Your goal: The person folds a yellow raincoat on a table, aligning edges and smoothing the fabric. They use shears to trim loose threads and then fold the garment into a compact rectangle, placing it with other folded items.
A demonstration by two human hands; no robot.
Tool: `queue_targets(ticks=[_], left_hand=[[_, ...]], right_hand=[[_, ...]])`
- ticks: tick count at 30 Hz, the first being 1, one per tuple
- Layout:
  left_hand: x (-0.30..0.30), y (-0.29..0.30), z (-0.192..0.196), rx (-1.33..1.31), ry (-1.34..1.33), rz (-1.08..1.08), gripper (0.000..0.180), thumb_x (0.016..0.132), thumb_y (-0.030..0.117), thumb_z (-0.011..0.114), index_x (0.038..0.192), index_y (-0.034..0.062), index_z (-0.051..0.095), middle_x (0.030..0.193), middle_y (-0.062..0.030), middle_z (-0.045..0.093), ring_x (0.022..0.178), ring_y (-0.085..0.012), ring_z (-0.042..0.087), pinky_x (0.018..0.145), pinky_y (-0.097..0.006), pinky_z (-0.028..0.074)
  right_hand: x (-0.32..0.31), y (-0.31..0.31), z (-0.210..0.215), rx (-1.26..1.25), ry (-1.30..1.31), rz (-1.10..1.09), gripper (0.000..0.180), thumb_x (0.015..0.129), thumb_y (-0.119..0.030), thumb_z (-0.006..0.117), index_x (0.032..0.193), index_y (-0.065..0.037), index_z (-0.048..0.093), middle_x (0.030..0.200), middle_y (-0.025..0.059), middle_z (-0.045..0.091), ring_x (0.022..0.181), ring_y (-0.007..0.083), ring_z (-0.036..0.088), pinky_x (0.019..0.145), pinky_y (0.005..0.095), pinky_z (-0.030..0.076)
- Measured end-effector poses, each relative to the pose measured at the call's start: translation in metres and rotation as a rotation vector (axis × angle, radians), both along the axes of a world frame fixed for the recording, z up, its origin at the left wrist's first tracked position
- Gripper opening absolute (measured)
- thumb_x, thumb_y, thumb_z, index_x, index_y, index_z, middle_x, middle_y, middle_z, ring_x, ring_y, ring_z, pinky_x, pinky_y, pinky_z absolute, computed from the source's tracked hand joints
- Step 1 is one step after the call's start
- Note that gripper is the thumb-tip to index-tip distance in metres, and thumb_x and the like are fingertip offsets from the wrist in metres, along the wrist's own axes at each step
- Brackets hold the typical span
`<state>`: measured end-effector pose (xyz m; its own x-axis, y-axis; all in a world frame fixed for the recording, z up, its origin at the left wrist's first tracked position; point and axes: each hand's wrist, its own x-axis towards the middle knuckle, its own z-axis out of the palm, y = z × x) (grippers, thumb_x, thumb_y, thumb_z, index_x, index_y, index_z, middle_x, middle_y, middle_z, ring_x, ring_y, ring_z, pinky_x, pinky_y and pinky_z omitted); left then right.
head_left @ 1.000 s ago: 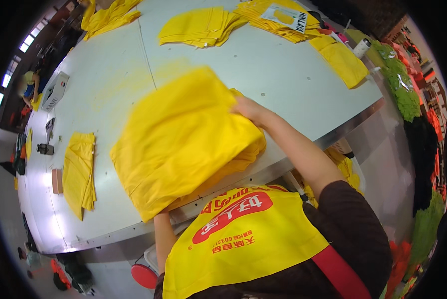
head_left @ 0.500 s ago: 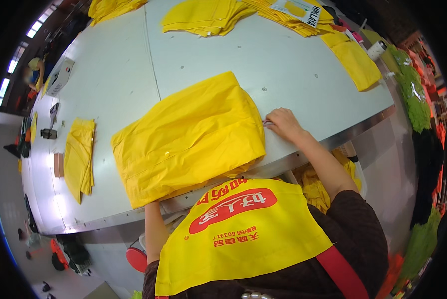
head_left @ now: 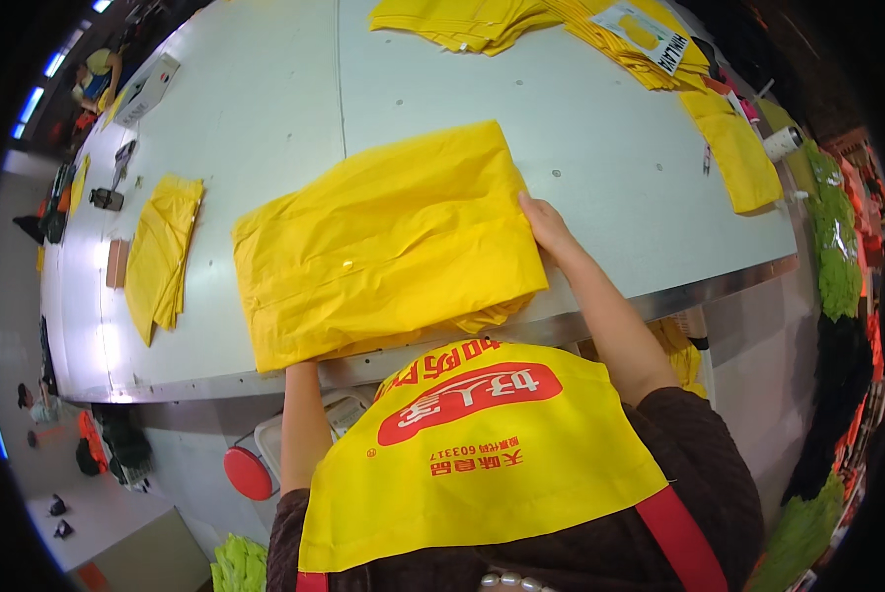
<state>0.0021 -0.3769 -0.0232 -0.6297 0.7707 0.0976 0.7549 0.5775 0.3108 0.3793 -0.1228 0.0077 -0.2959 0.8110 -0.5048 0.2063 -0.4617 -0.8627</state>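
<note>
A large folded yellow garment (head_left: 383, 247) with a small pale button lies creased across the near part of the white table. At its right edge is my right hand (head_left: 549, 225), thumb along the edge and the other fingers partly hidden; it looks closed on the fabric. My left forearm (head_left: 307, 419) reaches under the garment's near left corner. That hand is hidden beneath the fabric, so its fingers cannot be seen.
Yellow fabric stacks (head_left: 472, 25) lie at the far side, one topped by a printed sheet. A folded yellow piece (head_left: 733, 153) and a white thread spool (head_left: 783, 143) are at right. At left are another yellow stack (head_left: 164, 257), a brown block (head_left: 116, 263) and a carton (head_left: 146, 91).
My right hand has let go of a small slim tool and taken the garment's right edge. A slim object now lies on the table at right. The garment is flatter and squarer.
</note>
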Motion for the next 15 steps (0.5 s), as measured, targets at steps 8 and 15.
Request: queue_targets(ticks=[8, 15], left_hand=[[0.004, 0.005, -0.002, 0.025, 0.002, -0.007, 0.038, 0.084, 0.020, 0.054, 0.119, 0.0056, 0.050, 0.126, -0.0184, 0.043, 0.115, -0.0306, 0.042, 0.097, -0.041, 0.034], [0.021, 0.018, -0.006, 0.046, -0.003, -0.035, 0.039, 0.084, 0.021, 0.054, 0.120, 0.0062, 0.050, 0.128, -0.0179, 0.042, 0.116, -0.0307, 0.041, 0.097, -0.041, 0.033]], right_hand=[[0.021, 0.045, -0.022, 0.611, -0.481, 0.071, 0.051, 0.087, -0.045, 0.048, 0.090, 0.006, 0.058, 0.080, 0.0268, 0.060, 0.080, 0.0366, 0.059, 0.072, 0.0400, 0.045], [0.038, 0.063, -0.004, 0.958, -0.764, 0.082, 0.032, 0.082, -0.031, 0.055, 0.089, 0.001, 0.059, 0.095, 0.0192, 0.059, 0.091, 0.0353, 0.054, 0.078, 0.0427, 0.043]])
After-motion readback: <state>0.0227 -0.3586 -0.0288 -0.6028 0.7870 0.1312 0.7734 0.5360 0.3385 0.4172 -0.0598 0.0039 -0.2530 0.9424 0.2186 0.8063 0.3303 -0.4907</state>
